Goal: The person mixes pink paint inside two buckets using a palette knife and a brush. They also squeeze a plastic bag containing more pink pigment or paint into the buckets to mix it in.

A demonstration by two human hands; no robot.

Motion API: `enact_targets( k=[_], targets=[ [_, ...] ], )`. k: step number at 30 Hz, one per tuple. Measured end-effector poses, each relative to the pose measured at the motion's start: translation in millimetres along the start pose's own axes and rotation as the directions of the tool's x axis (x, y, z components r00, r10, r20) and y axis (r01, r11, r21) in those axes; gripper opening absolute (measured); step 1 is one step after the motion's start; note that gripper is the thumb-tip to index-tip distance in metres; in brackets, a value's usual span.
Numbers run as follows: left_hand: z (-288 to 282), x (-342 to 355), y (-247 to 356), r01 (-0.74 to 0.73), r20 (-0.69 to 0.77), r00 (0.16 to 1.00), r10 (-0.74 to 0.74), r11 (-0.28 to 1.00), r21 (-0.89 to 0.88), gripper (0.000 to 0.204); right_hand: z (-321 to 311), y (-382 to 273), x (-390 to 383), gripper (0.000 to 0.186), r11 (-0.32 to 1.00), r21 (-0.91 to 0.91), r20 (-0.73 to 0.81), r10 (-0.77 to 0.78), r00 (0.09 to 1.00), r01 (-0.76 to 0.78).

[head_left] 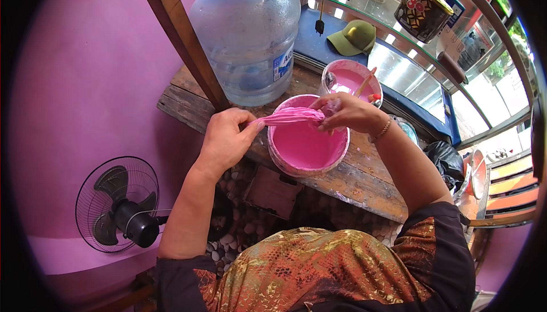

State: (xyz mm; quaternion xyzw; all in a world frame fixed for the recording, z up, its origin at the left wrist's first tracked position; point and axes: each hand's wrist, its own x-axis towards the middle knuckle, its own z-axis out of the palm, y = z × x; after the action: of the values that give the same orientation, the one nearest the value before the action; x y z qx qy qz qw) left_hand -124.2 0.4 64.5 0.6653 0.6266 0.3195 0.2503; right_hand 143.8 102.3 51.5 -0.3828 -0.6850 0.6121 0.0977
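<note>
A crinkled pink strip, which looks like a twisted thin plastic bag point(288, 117), is stretched between my two hands above a bucket point(307, 172) of pink liquid. My left hand point(227, 140) pinches its narrow end just left of the bucket's rim. Around the wider, bunched end, the fingers of my right hand point(354, 114) are closed over the bucket's right side; a pale, see-through part shows by the fingertips. Behind that hand stands a second bucket point(342, 64), also with pink liquid, and a wooden stick point(366, 82) leans in it.
Both buckets stand on a worn wooden bench point(364, 184). A large blue water jug point(245, 39) is at its back left, beside a wooden post point(182, 33). A green cap point(353, 37) and a plug point(319, 26) are behind. A black fan point(122, 209) stands lower left.
</note>
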Motion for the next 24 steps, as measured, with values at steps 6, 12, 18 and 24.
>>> enact_targets(
  k=[6, 12, 18, 24],
  targets=[
    [-1, -21, -8, 0.013, 0.172, 0.985, 0.005, 0.995, -0.1, 0.02, 2, 4, -27, 0.037, 0.866, 0.458, -0.212, -0.116, 0.97, 0.203],
    [7, -11, 24, -0.045, 0.296, 0.944, 0.144, 0.947, -0.317, 0.057, 25, -27, -39, 0.031, 0.766, 0.496, -0.429, -0.194, 0.882, 0.409],
    [16, 6, 55, 0.111, 0.217, 0.966, 0.137, 0.538, -0.835, 0.029, 45, -55, -41, 0.028, 0.626, 0.574, -0.445, -0.303, 0.843, 0.528],
    [11, 20, 46, 0.001, 0.09, 0.979, 0.184, 0.432, -0.902, 0.018, 23, -44, -46, 0.02, 0.607, 0.526, -0.477, -0.369, 0.797, 0.596]
  ],
)
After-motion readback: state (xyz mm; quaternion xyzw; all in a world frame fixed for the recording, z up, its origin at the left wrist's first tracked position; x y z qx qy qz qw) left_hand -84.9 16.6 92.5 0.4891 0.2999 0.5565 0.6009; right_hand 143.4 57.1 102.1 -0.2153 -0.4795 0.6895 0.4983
